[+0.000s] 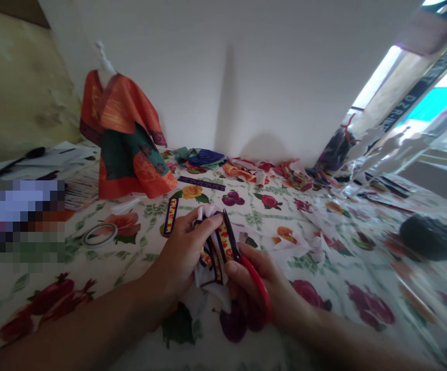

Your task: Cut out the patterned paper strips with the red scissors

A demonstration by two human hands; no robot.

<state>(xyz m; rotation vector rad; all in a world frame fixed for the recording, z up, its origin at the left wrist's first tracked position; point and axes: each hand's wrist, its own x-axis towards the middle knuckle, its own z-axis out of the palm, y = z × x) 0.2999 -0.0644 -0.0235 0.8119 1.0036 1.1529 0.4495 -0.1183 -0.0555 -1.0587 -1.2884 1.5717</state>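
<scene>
My left hand (188, 245) is closed on a small white cloth piece (210, 281) with dark-edged, yellow-and-red patterned trim (225, 241) along it. The thumb presses the cloth near its upper end. In my right hand (264, 270) is a pair of scissors (252, 278) with red handles, its dark blades pointing up and away along the right edge of the trim. Whether the blades are parted is too blurred to tell. The right fingertips also touch the cloth's lower right side. A short strip of the same trim (171, 216) lies flat just beyond my left hand.
A small figure in an orange and green robe (130, 139) stands at the back left, a roll of tape (100, 235) before it. Fabric scraps (254, 170) line the wall. A dark purple strip (202, 183), white scraps (296, 245) and a dark bundle (430, 237) lie on the flowered tablecloth (130, 319).
</scene>
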